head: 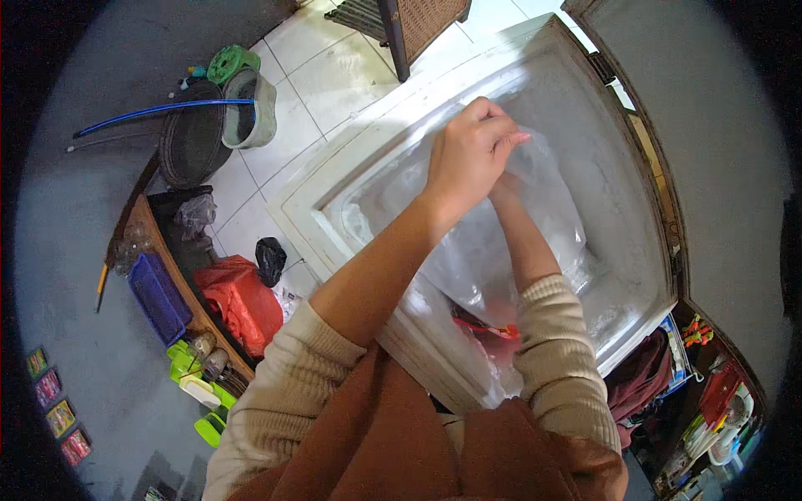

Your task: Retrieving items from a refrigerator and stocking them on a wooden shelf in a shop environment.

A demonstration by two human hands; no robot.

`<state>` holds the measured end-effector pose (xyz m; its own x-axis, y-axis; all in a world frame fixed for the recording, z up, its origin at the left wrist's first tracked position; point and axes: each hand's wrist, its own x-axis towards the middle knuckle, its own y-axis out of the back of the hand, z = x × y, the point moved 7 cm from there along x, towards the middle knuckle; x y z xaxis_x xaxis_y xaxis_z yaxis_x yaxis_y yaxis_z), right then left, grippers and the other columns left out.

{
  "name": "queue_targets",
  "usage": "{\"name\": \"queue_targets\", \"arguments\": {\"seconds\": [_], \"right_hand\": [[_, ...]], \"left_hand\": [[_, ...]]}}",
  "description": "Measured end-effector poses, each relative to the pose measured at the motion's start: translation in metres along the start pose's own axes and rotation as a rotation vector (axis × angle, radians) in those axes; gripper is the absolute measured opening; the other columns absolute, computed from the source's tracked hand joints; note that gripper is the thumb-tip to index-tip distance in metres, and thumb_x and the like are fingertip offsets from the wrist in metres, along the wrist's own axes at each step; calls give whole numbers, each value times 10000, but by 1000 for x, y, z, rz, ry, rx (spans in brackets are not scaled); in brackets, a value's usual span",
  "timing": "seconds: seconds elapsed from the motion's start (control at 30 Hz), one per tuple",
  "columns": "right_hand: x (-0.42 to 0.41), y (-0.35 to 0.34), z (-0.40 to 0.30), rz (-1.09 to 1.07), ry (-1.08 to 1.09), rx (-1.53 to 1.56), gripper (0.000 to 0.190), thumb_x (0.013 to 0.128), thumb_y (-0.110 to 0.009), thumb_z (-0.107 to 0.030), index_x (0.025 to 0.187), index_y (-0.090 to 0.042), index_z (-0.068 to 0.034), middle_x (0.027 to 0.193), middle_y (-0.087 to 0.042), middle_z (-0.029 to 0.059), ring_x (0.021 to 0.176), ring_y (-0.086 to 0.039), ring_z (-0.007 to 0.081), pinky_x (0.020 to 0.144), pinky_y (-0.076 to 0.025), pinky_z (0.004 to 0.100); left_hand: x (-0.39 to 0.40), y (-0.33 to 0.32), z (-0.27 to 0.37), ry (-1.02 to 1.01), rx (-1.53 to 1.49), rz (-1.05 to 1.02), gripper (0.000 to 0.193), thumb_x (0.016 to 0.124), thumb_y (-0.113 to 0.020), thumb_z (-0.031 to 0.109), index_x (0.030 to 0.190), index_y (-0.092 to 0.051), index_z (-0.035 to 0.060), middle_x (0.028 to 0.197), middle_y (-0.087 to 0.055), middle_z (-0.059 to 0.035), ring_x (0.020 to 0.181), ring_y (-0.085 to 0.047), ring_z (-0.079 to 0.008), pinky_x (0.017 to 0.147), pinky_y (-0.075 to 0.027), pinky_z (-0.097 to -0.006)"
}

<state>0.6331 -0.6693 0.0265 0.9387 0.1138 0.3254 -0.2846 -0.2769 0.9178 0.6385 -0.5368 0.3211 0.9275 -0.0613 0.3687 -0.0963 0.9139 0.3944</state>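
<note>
Before me is a chest freezer (299, 199) with its top uncovered and frost (626, 150) on its inner walls. My left hand (470, 150) is over the middle of the opening, its fingers pinched together on the upper part of a clear plastic bag (551, 200). My right hand (501, 185) is just beneath and mostly hidden behind the left, so its grip does not show. The bag hangs down around the right wrist. Nearer my body, a red-edged plastic bag (492, 341) lies inside the freezer, partly covered by the clear plastic.
Left of the freezer, a wooden shelf (172, 263) bears a purple plastic basket (160, 299); a red plastic bag (241, 300) and a black bag (270, 260) are beside it. A woven-back chair (426, 31) stands beyond. At right are dark cloth (642, 376) and a fan (739, 407).
</note>
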Motion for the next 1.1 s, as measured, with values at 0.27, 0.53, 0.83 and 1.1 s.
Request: {"name": "queue_targets", "arguments": {"seconds": [0.27,0.53,0.83,1.1], "right_hand": [[-19,-22,2,-229,-109,37,353,824,-336,-270,1072,-479,-62,1031,-521,143,959,-486,303,810,-374,406],[-10,19,-50,-848,-361,159,375,819,-329,-290,1068,-483,-55,1041,-516,147,964,-480,318,821,-371,400],[-45,25,-17,-737,-349,87,334,812,-358,-218,1072,-499,-62,1067,-510,138,1013,-465,300,876,-342,374],[-56,82,-43,-1146,-351,-102,238,754,-439,-174,917,-593,-94,1009,-544,139,939,-530,237,675,-458,356]], "left_hand": [[-1,-1,5,-14,31,-40,93,680,-619,166,687,-621,74,711,-537,-44,597,-538,-192,540,-429,-270],[1,12,-3,-29,157,-35,114,659,-641,169,687,-623,60,695,-545,-44,610,-542,-182,547,-426,-262],[-14,-20,15,-152,66,-303,96,655,-643,161,675,-619,70,692,-540,-30,602,-536,-165,522,-414,-253],[-7,-12,21,-163,169,-242,108,643,-652,174,693,-629,82,650,-517,-33,577,-516,-153,511,-414,-249]]}}
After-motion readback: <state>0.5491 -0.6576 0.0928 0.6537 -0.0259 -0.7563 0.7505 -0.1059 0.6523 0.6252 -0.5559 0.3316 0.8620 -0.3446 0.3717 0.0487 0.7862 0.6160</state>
